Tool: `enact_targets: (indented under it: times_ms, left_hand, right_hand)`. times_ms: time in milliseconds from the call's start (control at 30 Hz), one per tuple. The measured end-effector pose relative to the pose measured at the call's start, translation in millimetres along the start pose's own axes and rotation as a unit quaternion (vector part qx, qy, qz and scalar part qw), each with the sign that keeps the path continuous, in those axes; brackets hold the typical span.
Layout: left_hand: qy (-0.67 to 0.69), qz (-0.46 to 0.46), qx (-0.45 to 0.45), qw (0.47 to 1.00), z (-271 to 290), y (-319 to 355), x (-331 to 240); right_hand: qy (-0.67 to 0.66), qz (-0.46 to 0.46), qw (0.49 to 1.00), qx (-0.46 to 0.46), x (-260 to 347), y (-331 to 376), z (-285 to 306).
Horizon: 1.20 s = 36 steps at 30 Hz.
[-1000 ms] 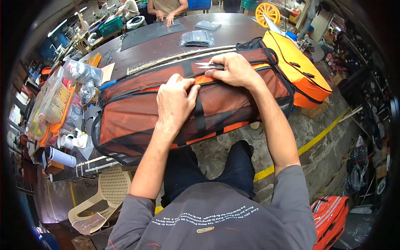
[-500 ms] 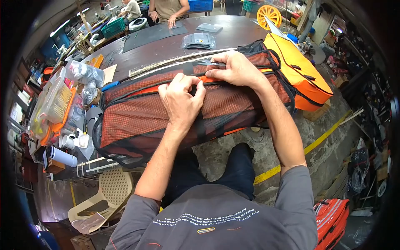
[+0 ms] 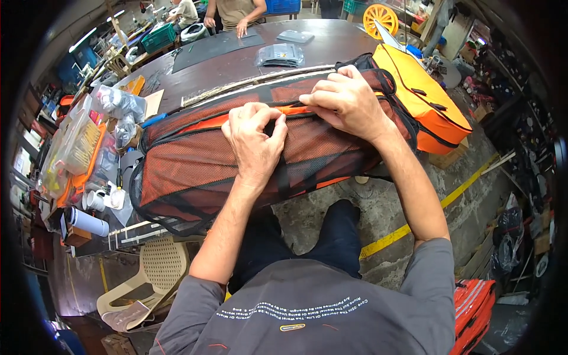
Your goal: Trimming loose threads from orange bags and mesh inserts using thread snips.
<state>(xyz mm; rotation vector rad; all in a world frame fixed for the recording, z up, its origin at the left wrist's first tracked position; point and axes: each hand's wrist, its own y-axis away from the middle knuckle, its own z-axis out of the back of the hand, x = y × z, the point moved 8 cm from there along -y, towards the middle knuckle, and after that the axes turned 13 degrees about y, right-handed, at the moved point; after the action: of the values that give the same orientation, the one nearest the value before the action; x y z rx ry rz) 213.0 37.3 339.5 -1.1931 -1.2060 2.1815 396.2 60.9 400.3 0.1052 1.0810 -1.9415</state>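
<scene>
A long orange bag (image 3: 195, 171) with black mesh over it and black binding lies along the near table edge in front of me. On its top, beside the long slit where bright orange shows, my left hand (image 3: 253, 136) rests with thumb and forefinger pinched in a ring. Whatever sits at those fingertips is too small to make out. Just to the right, my right hand (image 3: 349, 105) hovers over the same slit, thumb pressed to curled fingers. What it holds, if anything, is hidden by the fingers.
An orange-yellow bag (image 3: 423, 89) adjoins the right end. At left are a clear plastic bin (image 3: 83, 142), a white tumbler (image 3: 89, 222) and a beige chair (image 3: 157, 272). Packaged grey pieces (image 3: 280, 55) lie farther back; a co-worker's hand (image 3: 242, 28) is across the table.
My right hand has turned and shifted slightly right and down; the slim shiny tool that showed at its fingers is no longer visible. My left hand has barely moved.
</scene>
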Motion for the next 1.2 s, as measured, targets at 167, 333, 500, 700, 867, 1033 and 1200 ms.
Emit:
enact_targets:
  times_ms: [167,333,500,700,867,1033,1200]
  left_hand:
    - [-0.015,-0.02,-0.013,1.0,1,2,0]
    - [-0.011,-0.02,-0.013,1.0,1,1,-1]
    - [-0.009,-0.018,-0.01,1.0,2,1,-1]
    - [-0.012,-0.017,-0.013,1.0,3,0,-1]
    - [-0.01,-0.011,-0.008,1.0,1,0,-1]
    - [-0.009,-0.012,-0.012,1.0,2,0,-1]
    - [-0.006,-0.01,-0.012,1.0,2,-2,-1]
  right_hand:
    - [0.004,0.002,1.0,-0.01,4,-3,-10]
    - [0.007,0.0,1.0,-0.012,4,-5,-13]
    - [0.009,0.002,1.0,-0.008,5,-6,-15]
    - [-0.006,-0.004,1.0,-0.014,2,-6,-13]
    - [0.008,-0.006,1.0,-0.02,5,-8,-17]
    - [-0.004,-0.004,1.0,-0.025,4,-8,-16]
    - [-0.011,-0.007,1.0,-0.018,0,-3,-14]
